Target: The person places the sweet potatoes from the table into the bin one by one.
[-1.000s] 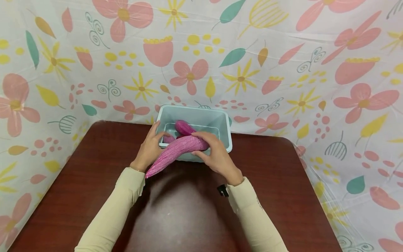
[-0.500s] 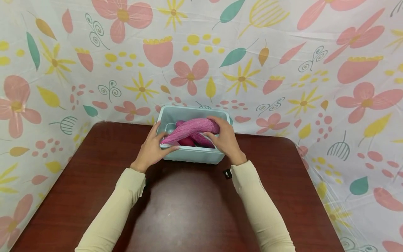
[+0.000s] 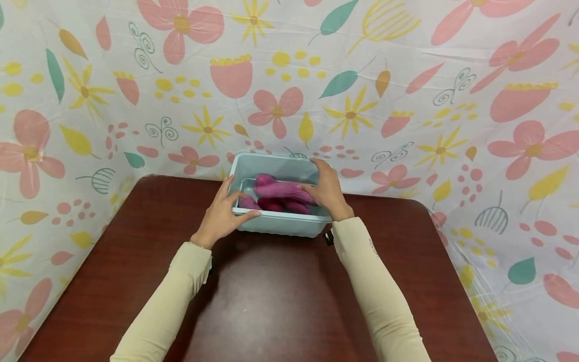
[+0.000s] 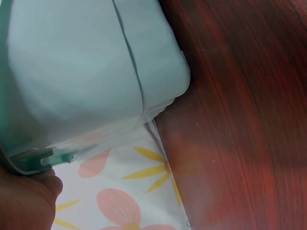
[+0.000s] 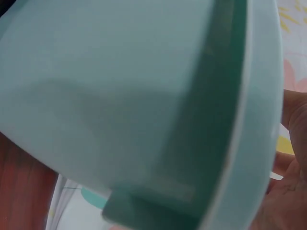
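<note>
A pale blue plastic bin (image 3: 280, 223) stands at the table's back edge. Inside lie several pink-purple and magenta vegetables, among them a long eggplant-like one (image 3: 280, 190) on top. My left hand (image 3: 220, 216) grips the bin's left end, thumb along the front rim and index finger reaching over the edge. In the left wrist view, that hand (image 4: 29, 199) shows right at the rim. My right hand (image 3: 329, 192) is spread over the bin's right end, its thumb beside the long vegetable's end and its index finger at the back corner. Part of that end is hidden.
A dark red-brown wooden table (image 3: 267, 301) extends toward me, with a glossy reflection in front of the bin. Directly behind the bin hangs a white floral cloth (image 3: 289, 75), which wraps round both sides.
The long vegetable went from above the bin's front rim down among the others, and my right hand moved with it and has spread. My left hand shifted slightly onto the bin's front corner.
</note>
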`<act>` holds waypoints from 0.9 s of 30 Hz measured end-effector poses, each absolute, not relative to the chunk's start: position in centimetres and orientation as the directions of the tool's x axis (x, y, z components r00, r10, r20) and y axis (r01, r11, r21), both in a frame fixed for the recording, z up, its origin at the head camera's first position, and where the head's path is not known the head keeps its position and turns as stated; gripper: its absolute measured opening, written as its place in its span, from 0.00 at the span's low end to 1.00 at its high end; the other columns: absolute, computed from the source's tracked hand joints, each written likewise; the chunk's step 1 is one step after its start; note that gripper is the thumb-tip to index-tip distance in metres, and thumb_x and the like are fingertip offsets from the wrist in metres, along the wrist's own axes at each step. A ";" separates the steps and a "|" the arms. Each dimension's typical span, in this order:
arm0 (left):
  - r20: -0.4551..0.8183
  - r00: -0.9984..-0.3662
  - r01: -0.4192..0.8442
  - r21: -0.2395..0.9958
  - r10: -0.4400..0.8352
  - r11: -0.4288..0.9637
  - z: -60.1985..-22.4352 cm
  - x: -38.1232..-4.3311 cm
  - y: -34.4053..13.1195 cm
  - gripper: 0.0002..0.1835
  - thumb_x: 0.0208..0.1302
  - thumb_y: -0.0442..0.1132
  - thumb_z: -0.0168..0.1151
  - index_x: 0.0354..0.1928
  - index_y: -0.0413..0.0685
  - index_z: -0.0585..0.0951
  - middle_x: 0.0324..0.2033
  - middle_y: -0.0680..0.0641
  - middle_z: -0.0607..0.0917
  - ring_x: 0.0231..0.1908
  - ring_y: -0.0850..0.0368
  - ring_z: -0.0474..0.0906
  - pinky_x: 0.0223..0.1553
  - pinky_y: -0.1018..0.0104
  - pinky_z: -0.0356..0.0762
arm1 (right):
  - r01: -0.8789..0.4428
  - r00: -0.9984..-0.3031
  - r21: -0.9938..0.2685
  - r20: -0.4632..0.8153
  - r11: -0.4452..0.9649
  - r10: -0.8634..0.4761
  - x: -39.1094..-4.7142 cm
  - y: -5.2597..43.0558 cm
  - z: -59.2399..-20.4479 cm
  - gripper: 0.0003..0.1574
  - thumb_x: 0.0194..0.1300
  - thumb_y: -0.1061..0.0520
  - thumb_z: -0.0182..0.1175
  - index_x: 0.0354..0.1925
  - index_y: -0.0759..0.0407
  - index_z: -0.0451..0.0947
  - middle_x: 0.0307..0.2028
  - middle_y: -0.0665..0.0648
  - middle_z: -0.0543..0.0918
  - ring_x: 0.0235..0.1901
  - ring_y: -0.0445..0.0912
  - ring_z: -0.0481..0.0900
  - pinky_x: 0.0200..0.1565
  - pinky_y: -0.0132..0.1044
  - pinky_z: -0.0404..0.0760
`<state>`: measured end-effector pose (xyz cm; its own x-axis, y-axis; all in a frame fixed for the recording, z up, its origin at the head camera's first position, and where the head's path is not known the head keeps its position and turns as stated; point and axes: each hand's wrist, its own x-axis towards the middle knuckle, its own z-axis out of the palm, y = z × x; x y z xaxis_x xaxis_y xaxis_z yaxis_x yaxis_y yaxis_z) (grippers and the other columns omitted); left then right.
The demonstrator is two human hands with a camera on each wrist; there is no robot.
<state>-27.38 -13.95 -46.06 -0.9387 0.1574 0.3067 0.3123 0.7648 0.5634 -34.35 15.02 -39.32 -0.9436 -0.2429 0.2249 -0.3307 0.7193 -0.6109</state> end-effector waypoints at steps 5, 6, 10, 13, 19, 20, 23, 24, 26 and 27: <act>0.318 -0.934 0.322 0.554 0.162 0.768 -46.0 -27.5 -13.9 0.36 0.57 0.69 0.67 0.52 0.45 0.83 0.80 0.41 0.53 0.81 0.44 0.46 0.54 0.42 0.81 | -0.334 -0.942 -0.604 0.226 0.723 -0.246 -34.0 15.3 -39.2 0.49 0.62 0.52 0.72 0.74 0.61 0.61 0.73 0.64 0.66 0.73 0.62 0.63 0.73 0.57 0.61; 0.315 -0.935 0.319 0.557 0.160 0.766 -46.0 -27.6 -13.9 0.37 0.57 0.69 0.67 0.52 0.45 0.83 0.79 0.41 0.53 0.81 0.44 0.45 0.53 0.41 0.81 | -0.337 -0.941 -0.602 0.230 0.724 -0.247 -33.9 15.3 -39.3 0.49 0.62 0.51 0.72 0.74 0.61 0.61 0.73 0.65 0.67 0.72 0.62 0.63 0.73 0.57 0.62; 0.299 -0.940 0.310 0.562 0.161 0.767 -45.9 -28.0 -14.0 0.37 0.57 0.70 0.67 0.55 0.47 0.82 0.80 0.42 0.51 0.80 0.44 0.46 0.52 0.40 0.82 | -0.363 -0.932 -0.605 0.259 0.709 -0.256 -33.1 15.4 -39.3 0.48 0.62 0.48 0.72 0.73 0.62 0.63 0.71 0.64 0.69 0.71 0.61 0.66 0.72 0.56 0.64; 0.322 -0.931 0.331 0.548 0.171 0.768 -45.8 -28.5 -14.2 0.36 0.58 0.69 0.67 0.56 0.47 0.81 0.80 0.41 0.52 0.80 0.41 0.46 0.65 0.39 0.72 | -0.392 -0.919 -0.612 0.291 0.687 -0.265 -32.0 15.5 -39.4 0.47 0.63 0.47 0.71 0.72 0.63 0.64 0.70 0.63 0.71 0.70 0.60 0.67 0.71 0.56 0.65; 0.400 -0.897 0.384 0.491 0.189 0.782 -45.3 -28.3 -13.9 0.36 0.62 0.67 0.64 0.61 0.47 0.78 0.77 0.35 0.56 0.80 0.36 0.45 0.77 0.35 0.42 | -0.432 -0.899 -0.572 0.340 0.697 -0.277 -29.3 15.3 -39.9 0.47 0.65 0.43 0.69 0.73 0.60 0.64 0.72 0.65 0.68 0.72 0.62 0.63 0.72 0.61 0.61; 0.405 -0.894 0.390 0.485 0.194 0.783 -45.1 -28.0 -13.7 0.37 0.62 0.67 0.63 0.62 0.47 0.77 0.77 0.35 0.56 0.80 0.35 0.45 0.77 0.35 0.41 | -0.431 -0.898 -0.565 0.344 0.703 -0.275 -28.7 15.2 -40.0 0.47 0.64 0.42 0.69 0.73 0.59 0.64 0.72 0.66 0.67 0.73 0.63 0.62 0.72 0.63 0.60; 0.425 -0.881 0.407 0.456 0.208 0.792 -44.7 -26.9 -13.3 0.39 0.62 0.69 0.62 0.65 0.50 0.75 0.77 0.35 0.56 0.79 0.34 0.45 0.77 0.34 0.41 | -0.420 -0.902 -0.544 0.336 0.727 -0.271 -27.1 14.8 -40.4 0.49 0.64 0.39 0.68 0.74 0.57 0.63 0.75 0.67 0.62 0.75 0.65 0.57 0.72 0.67 0.55; 0.433 -0.876 0.412 0.444 0.212 0.795 -44.7 -26.5 -13.2 0.39 0.62 0.69 0.61 0.65 0.50 0.74 0.77 0.35 0.56 0.79 0.34 0.46 0.76 0.33 0.42 | -0.418 -0.903 -0.533 0.331 0.736 -0.273 -26.6 14.7 -40.6 0.50 0.64 0.38 0.68 0.75 0.56 0.62 0.76 0.67 0.61 0.75 0.65 0.56 0.72 0.68 0.54; 0.445 -0.868 0.421 0.428 0.219 0.800 -44.7 -25.5 -13.2 0.40 0.62 0.70 0.61 0.66 0.51 0.74 0.78 0.36 0.56 0.79 0.34 0.46 0.76 0.33 0.43 | -0.409 -0.908 -0.518 0.310 0.751 -0.281 -25.6 14.5 -41.0 0.52 0.64 0.36 0.67 0.76 0.55 0.60 0.77 0.67 0.58 0.76 0.65 0.53 0.73 0.69 0.52; 0.449 -0.865 0.425 0.423 0.222 0.800 -44.8 -25.1 -13.3 0.40 0.61 0.70 0.62 0.67 0.51 0.74 0.78 0.36 0.56 0.79 0.34 0.47 0.76 0.33 0.43 | -0.403 -0.912 -0.513 0.297 0.758 -0.284 -25.1 14.4 -41.2 0.53 0.64 0.35 0.67 0.77 0.54 0.59 0.78 0.67 0.57 0.77 0.65 0.52 0.73 0.69 0.50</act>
